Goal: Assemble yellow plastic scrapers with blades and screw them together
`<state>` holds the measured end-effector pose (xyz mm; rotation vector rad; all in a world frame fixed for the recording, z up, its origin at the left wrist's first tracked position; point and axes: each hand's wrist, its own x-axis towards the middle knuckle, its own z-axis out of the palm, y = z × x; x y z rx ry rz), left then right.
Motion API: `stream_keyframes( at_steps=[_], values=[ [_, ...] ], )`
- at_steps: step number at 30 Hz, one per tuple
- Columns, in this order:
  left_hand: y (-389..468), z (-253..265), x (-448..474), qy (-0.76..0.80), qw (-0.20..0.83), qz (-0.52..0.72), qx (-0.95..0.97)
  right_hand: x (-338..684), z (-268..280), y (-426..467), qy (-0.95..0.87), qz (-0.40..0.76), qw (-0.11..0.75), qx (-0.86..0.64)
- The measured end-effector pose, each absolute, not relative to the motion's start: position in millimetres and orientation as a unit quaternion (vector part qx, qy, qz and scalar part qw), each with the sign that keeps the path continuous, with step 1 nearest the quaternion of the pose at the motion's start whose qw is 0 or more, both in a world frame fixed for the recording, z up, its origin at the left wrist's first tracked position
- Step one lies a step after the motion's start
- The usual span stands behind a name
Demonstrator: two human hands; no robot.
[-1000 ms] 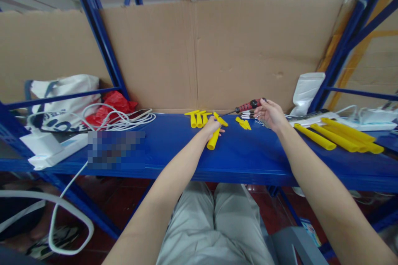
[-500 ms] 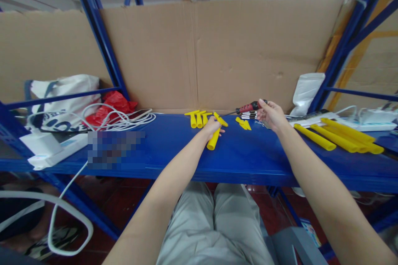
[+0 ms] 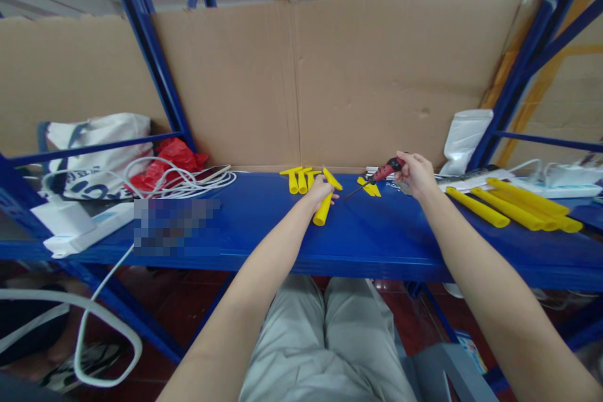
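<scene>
Screwdriver (image 3: 387, 169) with red-and-black handle in right hand (image 3: 416, 173), yellow T-shaped tube piece (image 3: 322, 212) in left hand (image 3: 319, 193)

The left hand is closed around the T-shaped piece, whose round tube end points toward the person; its crosspiece shows just beyond the fingers, which hide the join. The right hand pinches the screwdriver's butt with curled fingers; the thin shaft slants down leftward, its tip near the crosspiece but apart from it.

That shaft passes in front of the small flat yellow pieces (image 3: 372, 189), at least two, lying between the hands. Just beyond the left hand lie three similar yellow T-shaped pieces (image 3: 293, 182). Right of the right forearm, five long yellow tubes (image 3: 477, 207) seem to lie, one apart from four bundled. All rest on a blue metal shelf (image 3: 377, 232). At its back right stands one white pouch (image 3: 466, 138); well to the left sit one coiled white cable (image 3: 198, 183), one crumpled red plastic bag (image 3: 172, 157) and one white cloth bag (image 3: 108, 132).
</scene>
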<state>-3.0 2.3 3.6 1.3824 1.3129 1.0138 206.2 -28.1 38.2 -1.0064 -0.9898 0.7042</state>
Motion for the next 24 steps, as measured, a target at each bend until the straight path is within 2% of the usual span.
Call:
stream_keyframes(
  at_steps=[9,16,19,24],
  values=[
    [2,5,-4,0.537,0.455,0.431,0.564,211,34,-25,-0.416,0.361,0.661,-0.509],
    [2,7,-6,0.545,0.445,0.431,0.565,216,27,-21,-0.435,0.402,0.461,-0.661],
    [2,8,-7,0.543,0.444,0.428,0.569,214,25,-22,-0.449,0.376,0.424,-0.691],
    [2,6,-6,0.532,0.446,0.42,0.584,213,21,-21,-0.476,0.249,0.362,-0.762]
  ],
)
